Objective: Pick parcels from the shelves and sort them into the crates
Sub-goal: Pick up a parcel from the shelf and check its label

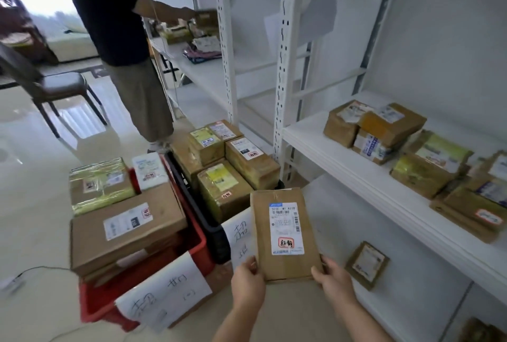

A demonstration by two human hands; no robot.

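flat parcel held up in both hands, over the floor by the crates

my left hand (248, 284) and right hand (333, 281) pinch the brown parcel's (262, 234) near corners, label up. it hangs just right of the black crate (197, 204), with the red crate (96, 303) farther left; more boxes sit on the shelf (356, 174).

Glossy pale floor (33, 204) (chair (52, 86) nearby)
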